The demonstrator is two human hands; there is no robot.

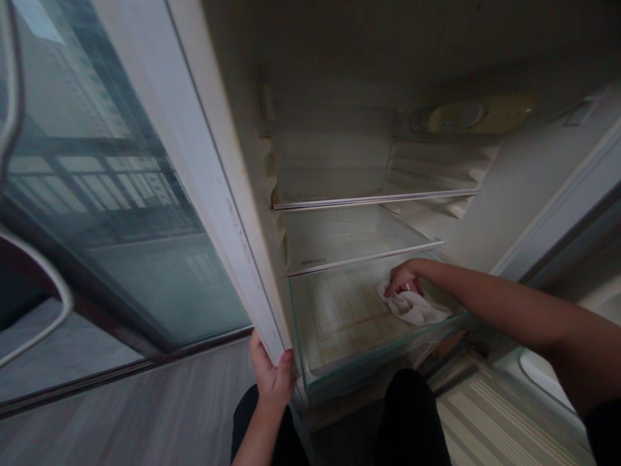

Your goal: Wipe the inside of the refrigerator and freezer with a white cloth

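Note:
My right hand (pixel 403 277) reaches into an open refrigerator and grips a white cloth (pixel 417 308), pressing it against the lowest glass shelf (pixel 339 323). The cloth is bunched, with part of it trailing toward the shelf's front edge. Brownish marks show on the shelf beside it. My left hand (pixel 274 374) is wrapped round the lower front edge of the refrigerator's side wall (pixel 237 213), its thumb on the front face and its fingers on the outer side.
Two more glass shelves, a middle one (pixel 359 236) and an upper one (pixel 378 199), sit above the cloth. A control box (pixel 485 115) with a dial is on the inner wall. Left stand a glass sliding door (pixel 160 278) and a white cable (pixel 63 291). My knees (pixel 410 414) are close below the shelf.

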